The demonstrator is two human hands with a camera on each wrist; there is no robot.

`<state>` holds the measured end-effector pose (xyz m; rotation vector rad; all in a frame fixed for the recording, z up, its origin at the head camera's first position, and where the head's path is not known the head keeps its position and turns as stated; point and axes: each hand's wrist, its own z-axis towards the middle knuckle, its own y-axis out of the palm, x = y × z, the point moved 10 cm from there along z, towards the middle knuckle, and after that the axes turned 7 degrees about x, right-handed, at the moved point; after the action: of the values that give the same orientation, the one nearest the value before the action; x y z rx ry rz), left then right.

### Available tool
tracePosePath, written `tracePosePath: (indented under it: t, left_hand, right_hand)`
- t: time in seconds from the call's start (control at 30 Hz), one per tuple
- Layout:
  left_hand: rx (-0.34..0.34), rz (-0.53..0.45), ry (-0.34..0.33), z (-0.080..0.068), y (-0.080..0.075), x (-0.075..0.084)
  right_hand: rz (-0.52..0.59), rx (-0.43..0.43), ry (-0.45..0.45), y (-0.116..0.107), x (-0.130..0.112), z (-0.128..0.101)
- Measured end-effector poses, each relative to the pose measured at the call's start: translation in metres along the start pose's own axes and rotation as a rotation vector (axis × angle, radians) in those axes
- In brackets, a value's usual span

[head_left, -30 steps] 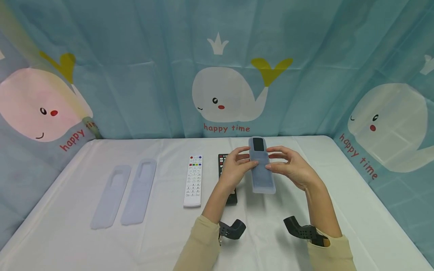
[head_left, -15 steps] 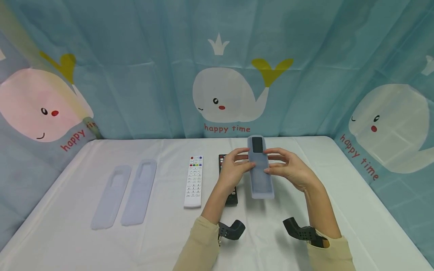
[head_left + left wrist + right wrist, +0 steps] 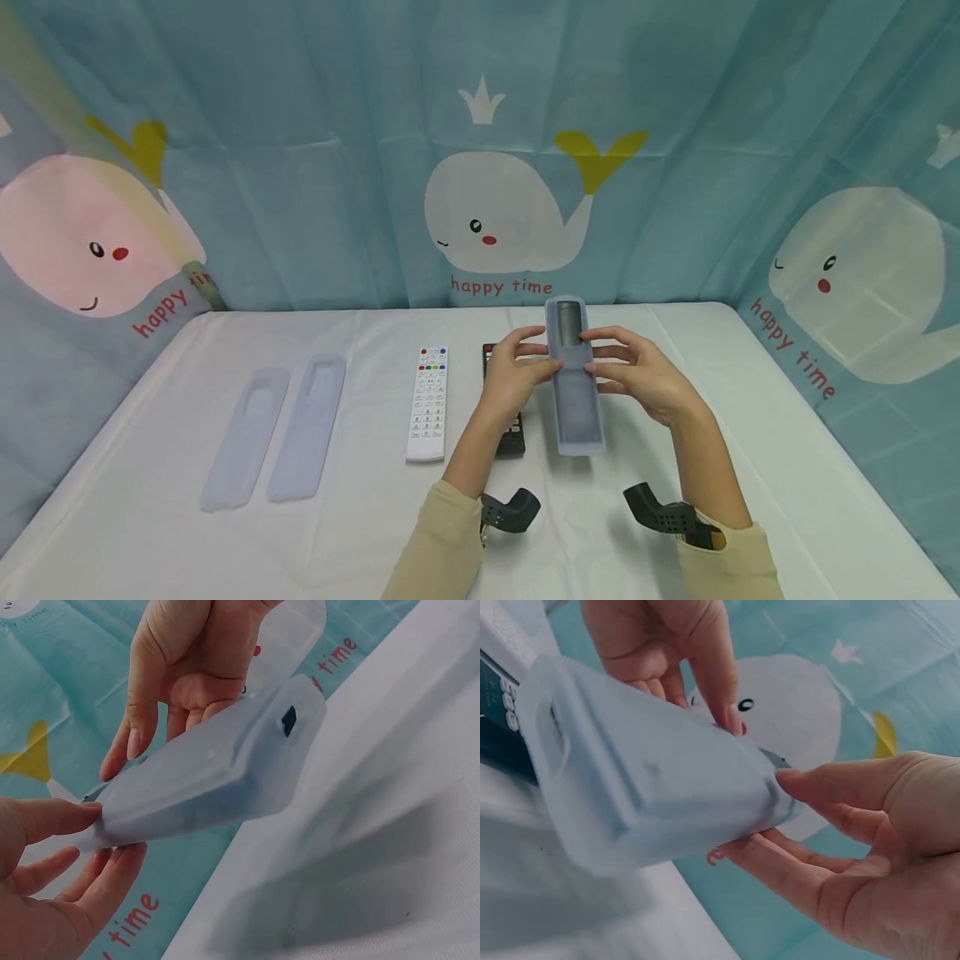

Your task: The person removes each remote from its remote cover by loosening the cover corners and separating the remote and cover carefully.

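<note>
Both hands hold up a remote control in a translucent bluish silicone cover (image 3: 579,408), above the table right of centre. Near its top, the dark window (image 3: 569,321) of the remote shows with a grey sheen. My left hand (image 3: 512,377) pinches the left edge between thumb and fingers. On the opposite edge, my right hand (image 3: 647,379) grips it the same way. The right wrist view shows the cover's (image 3: 667,776) near end with an oval cutout, and the left wrist view a dark piece visible through an opening there. Most of the remote's buttons cannot be made out.
A white remote control (image 3: 428,408) lies left of the hands. Beside it a black remote control (image 3: 512,442) is partly hidden by the left hand. Further left lie two similar translucent covers (image 3: 243,442) (image 3: 309,429). A whale-print curtain (image 3: 337,208) stands behind the white-clothed table.
The covered remote has tilted, its lower end coming down and toward me, and its window has turned from black to a grey glare. The right fingers have shifted slightly along its edge.
</note>
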<state>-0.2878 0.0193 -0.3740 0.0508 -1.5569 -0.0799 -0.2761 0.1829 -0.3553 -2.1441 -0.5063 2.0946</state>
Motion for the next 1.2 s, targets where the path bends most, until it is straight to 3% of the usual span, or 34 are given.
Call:
tracePosePath:
  t: [0.3,0.6,1.2]
  left_hand:
    - [0.001,0.035,-0.003,-0.0020,-0.0009,0.0002]
    - [0.025,0.130,0.022,-0.0038,-0.0006,0.0017]
    - [0.024,0.136,0.069,-0.0056,0.0004,0.0055]
  right_hand:
    - [-0.008,0.041,0.020,-0.0018,0.0021,0.0022]
    - [-0.006,0.065,0.008,-0.0032,0.0006,0.0019]
    - [0.003,0.099,-0.009,-0.0047,-0.0010,0.0026]
